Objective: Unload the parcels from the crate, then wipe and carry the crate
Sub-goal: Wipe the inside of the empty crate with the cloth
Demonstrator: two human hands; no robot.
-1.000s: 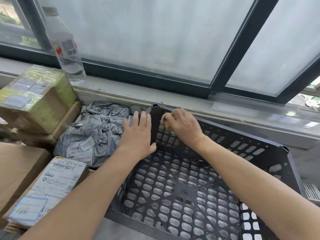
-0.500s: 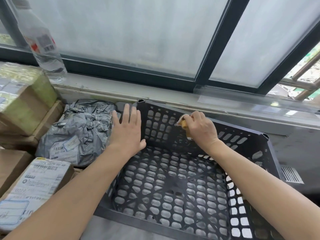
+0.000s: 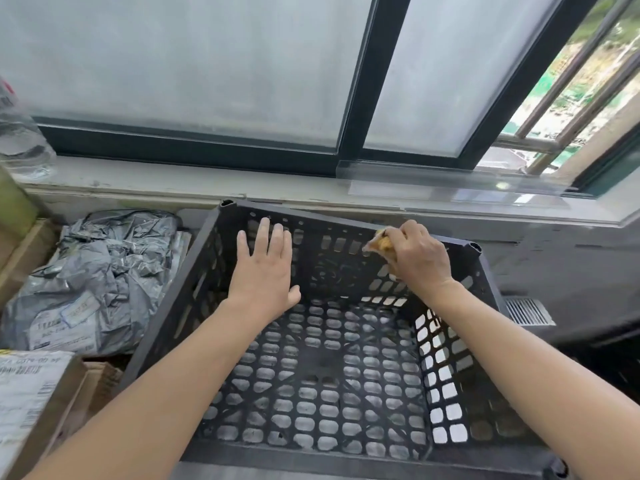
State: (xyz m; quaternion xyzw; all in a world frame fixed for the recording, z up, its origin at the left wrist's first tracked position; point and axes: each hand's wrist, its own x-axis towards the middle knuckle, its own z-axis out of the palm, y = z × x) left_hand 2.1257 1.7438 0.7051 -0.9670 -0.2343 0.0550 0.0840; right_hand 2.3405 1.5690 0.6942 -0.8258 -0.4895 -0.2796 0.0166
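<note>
Left hand [image 3: 265, 271] is flat, fingers straight and close together, laid against the inner face of the far wall of the dark slotted crate [image 3: 194, 299], whose holed floor shows beneath both forearms. Right hand [image 3: 419, 258], further right along that same wall, is curled round a small yellowish cloth [image 3: 381, 242] and presses it on the top rim near the far right corner. Out past the left hand, just outside the crate's left wall, lies a crumpled grey parcel bag [image 3: 97, 282], with a labelled cardboard box [image 3: 31, 400] nearer the left elbow and a clear bottle [image 3: 17, 140] up on the sill.
</note>
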